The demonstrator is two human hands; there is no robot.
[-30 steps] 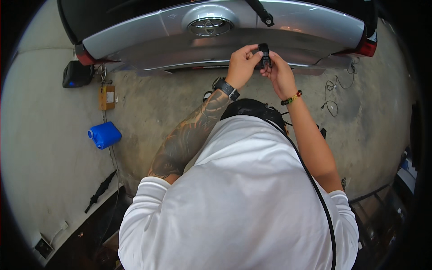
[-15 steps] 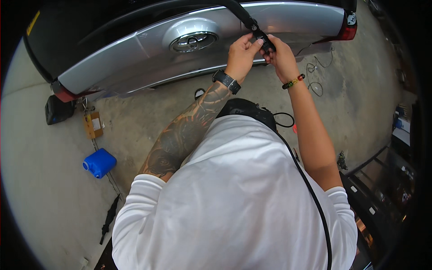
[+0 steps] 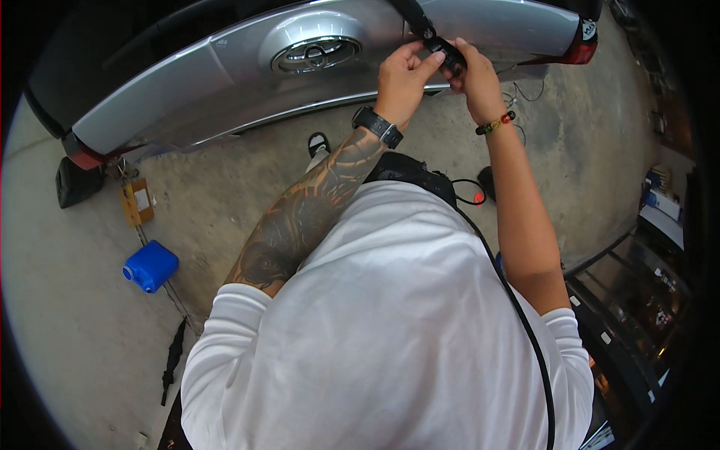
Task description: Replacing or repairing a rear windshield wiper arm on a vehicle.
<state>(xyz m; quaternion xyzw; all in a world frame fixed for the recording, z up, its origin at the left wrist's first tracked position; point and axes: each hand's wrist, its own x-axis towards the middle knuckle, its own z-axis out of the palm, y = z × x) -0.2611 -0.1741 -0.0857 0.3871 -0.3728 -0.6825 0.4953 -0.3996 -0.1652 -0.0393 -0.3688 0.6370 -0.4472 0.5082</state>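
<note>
Both my hands are raised in front of the silver rear of a vehicle (image 3: 247, 82). Between them is a small black oblong piece (image 3: 453, 57) at the lower end of a black strap-like arm (image 3: 409, 13) with a round joint. My left hand (image 3: 403, 79) pinches its left side between thumb and fingers, a dark watch (image 3: 377, 126) on that wrist. My right hand (image 3: 480, 81) grips the right side with curled fingers; a beaded bracelet (image 3: 495, 124) circles that wrist. Fingers partly cover the piece, so its exact kind cannot be made out.
On the concrete floor at left are a black case (image 3: 78, 184), a cardboard box (image 3: 137, 201), a blue jug (image 3: 151, 266) and a folded umbrella (image 3: 173, 361). A thin cable (image 3: 531, 96) lies beyond my right hand. A black cord (image 3: 517, 311) runs down my shirt.
My view has shifted slightly, and the black arm shows less of its length. Both hands keep their hold on the black piece, with a small change in its tilt. A foot now shows on the floor.
</note>
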